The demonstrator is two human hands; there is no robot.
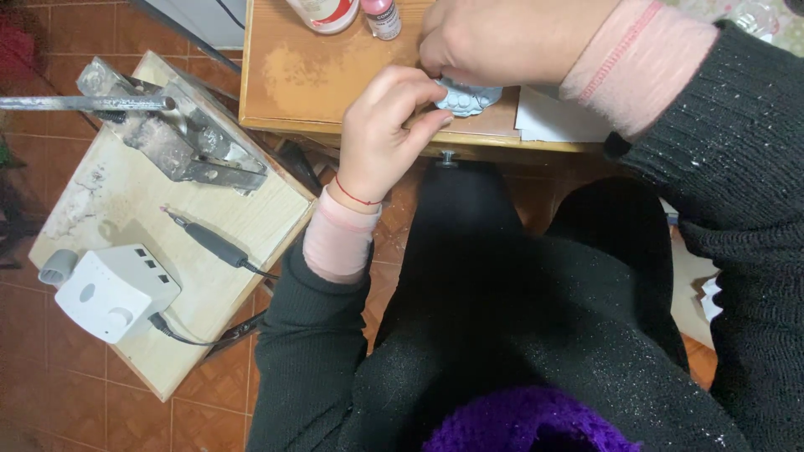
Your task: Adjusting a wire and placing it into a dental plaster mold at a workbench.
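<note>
A small pale grey moulded piece (466, 99) with a bumpy edge lies at the front edge of a wooden table (301, 79). My left hand (387, 125) pinches its left side with thumb and fingers. From above, my right hand (494, 38) closes over its top and hides most of it. Both sleeves are black over pink cuffs, and a thin red cord circles my left wrist.
A low wooden bench (126, 201) to the left carries a metal vise (176, 130), a black pen-shaped rotary handpiece (209, 241) on a cable and a white control box (113, 291). Two bottles (381, 17) stand at the table's back. White paper (557, 117) lies by my right wrist.
</note>
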